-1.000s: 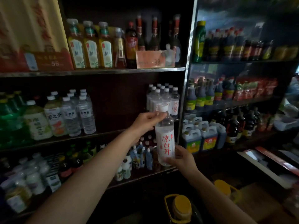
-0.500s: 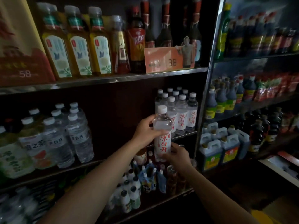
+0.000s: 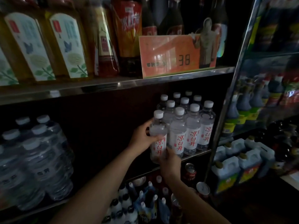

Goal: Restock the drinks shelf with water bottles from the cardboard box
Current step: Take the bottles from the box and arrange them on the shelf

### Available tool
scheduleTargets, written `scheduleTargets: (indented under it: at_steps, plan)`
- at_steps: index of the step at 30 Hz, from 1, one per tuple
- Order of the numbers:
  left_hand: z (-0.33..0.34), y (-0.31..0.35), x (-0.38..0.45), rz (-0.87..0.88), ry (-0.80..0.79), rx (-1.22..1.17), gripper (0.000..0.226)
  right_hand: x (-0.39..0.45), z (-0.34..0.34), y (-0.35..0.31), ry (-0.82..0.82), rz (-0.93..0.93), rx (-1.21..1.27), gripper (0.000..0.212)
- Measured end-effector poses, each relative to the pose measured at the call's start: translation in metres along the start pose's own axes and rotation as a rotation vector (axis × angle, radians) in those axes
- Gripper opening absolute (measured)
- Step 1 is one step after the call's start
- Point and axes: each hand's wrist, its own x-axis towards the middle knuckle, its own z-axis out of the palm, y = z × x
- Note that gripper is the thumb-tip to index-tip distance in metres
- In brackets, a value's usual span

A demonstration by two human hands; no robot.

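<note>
A clear water bottle point(image 3: 158, 126) with a white cap and red characters on its white label stands upright at the front left of a cluster of several matching bottles point(image 3: 191, 125) on the drinks shelf point(image 3: 196, 153). My left hand point(image 3: 142, 137) grips its upper body from the left, fingers curled round it. My right hand point(image 3: 169, 160) holds its base from below, at the shelf's front lip. Whether the bottle's base touches the shelf is hidden by my right hand. The cardboard box is out of view.
Larger water bottles point(image 3: 40, 157) fill the shelf's left end, with a dark gap between them and my hands. An orange price sign point(image 3: 176, 55) and tea bottles stand on the shelf above. Small bottles and cans point(image 3: 145, 199) crowd the shelf below. A metal upright point(image 3: 226, 110) borders the sauce shelves.
Both hands carried the bottle up and to the right until it stands against the row of matching bottles. My view has moved closer to the shelf.
</note>
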Motion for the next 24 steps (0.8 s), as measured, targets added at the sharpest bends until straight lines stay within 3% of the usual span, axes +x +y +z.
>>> scheduleTargets:
  at_steps: [9, 24]
  plan:
    - [-0.012, -0.011, 0.055, 0.046, 0.032, 0.188, 0.077, 0.044, 0.024, -0.018, -0.021, -0.073, -0.397, 0.021]
    - [-0.001, -0.039, 0.096, 0.078, 0.289, 0.484, 0.071, 0.081, 0.062, -0.024, 0.029, -0.012, -0.516, 0.021]
